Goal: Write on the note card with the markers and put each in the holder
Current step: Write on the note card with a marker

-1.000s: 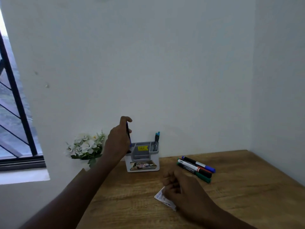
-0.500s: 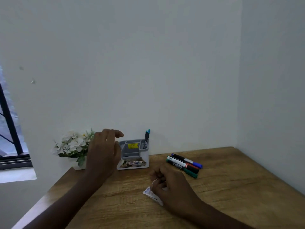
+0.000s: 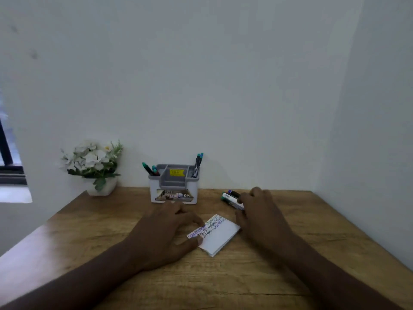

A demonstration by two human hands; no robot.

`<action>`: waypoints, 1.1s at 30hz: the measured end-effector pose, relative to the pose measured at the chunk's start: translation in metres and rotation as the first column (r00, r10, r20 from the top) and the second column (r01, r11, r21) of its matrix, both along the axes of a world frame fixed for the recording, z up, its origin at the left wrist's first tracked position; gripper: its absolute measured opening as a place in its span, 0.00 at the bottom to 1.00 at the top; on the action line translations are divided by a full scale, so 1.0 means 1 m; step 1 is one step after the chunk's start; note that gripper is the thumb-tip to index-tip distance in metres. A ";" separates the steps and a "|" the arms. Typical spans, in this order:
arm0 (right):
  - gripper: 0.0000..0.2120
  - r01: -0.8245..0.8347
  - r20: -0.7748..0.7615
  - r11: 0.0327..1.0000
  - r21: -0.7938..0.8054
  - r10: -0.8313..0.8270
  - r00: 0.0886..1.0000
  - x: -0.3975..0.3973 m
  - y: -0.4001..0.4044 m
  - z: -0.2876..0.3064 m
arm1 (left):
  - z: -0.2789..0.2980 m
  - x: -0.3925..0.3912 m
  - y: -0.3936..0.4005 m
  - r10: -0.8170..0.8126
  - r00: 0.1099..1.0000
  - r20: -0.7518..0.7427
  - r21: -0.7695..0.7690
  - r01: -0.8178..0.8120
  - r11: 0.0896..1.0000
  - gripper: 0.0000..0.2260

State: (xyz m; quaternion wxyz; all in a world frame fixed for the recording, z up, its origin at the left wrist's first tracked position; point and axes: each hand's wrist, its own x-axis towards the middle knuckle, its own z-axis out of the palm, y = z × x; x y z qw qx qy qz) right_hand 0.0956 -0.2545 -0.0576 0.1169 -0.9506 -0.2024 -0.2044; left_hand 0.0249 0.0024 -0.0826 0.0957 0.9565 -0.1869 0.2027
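A grey-and-white holder (image 3: 173,185) stands at the back of the wooden table (image 3: 125,222), against the wall. Its left compartment holds two markers (image 3: 150,170), leaning left; its right compartment holds two more (image 3: 198,164), upright. The left hand (image 3: 166,231) lies spread, thumb and fingertips pressing the left edge of the note card (image 3: 218,236), which lies flat mid-table with handwritten lines across its top. The right hand (image 3: 260,212) rests loosely curled on loose markers (image 3: 231,198) lying right of the holder; two show, any others hidden. A potted white flower (image 3: 93,166) sits left.
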 end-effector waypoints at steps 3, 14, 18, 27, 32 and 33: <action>0.12 0.074 -0.073 0.996 -0.049 -0.077 0.994 0.005 -0.006 -0.002 | -0.002 0.000 0.001 -0.019 1.000 -0.010 -0.019 0.019 1.000 0.20; 0.08 0.082 -0.048 0.992 -0.098 -0.087 0.995 0.006 0.003 -0.002 | 0.003 -0.003 -0.001 -0.019 1.000 -0.020 -0.019 0.019 1.000 0.22; 0.05 0.059 -0.014 0.986 -0.155 -0.062 0.998 0.002 0.009 -0.001 | 0.004 -0.003 0.000 -0.016 1.000 -0.010 -0.017 0.016 1.000 0.22; 0.16 -0.026 0.089 0.974 -0.227 0.047 0.995 0.006 0.012 -0.003 | 0.002 0.001 0.001 -0.132 0.987 -0.093 -0.094 0.123 0.988 0.16; 0.06 -0.251 0.028 0.839 0.483 0.272 0.962 -0.018 0.022 -0.003 | 0.000 0.003 0.000 -0.130 0.986 -0.103 -0.175 0.111 0.978 0.14; 0.08 -0.209 -0.077 0.779 0.591 0.313 0.947 -0.025 0.025 -0.004 | 0.000 0.002 0.000 -0.129 0.986 -0.107 -0.199 0.106 0.974 0.14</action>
